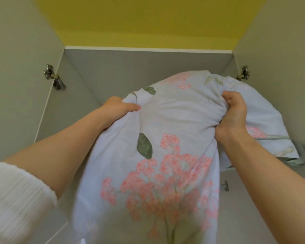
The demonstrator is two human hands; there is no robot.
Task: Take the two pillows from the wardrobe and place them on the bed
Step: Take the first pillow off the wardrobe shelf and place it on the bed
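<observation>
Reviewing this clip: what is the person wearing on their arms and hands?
The left arm has a white ribbed sleeve pushed up to about the elbow. No sleeve shows on the right forearm. Left hand and right hand are bare: no gloves, rings or watch visible.

Wall above: yellow wall (pixel 148 20), evenly lit.
Doors: pale grey, open, left door (pixel 16 67) and right door (pixel 280 50).
Hinges: metal, left hinge (pixel 54 77), right hinge (pixel 243 73).
Interior: grey back panel (pixel 130 67).
</observation>
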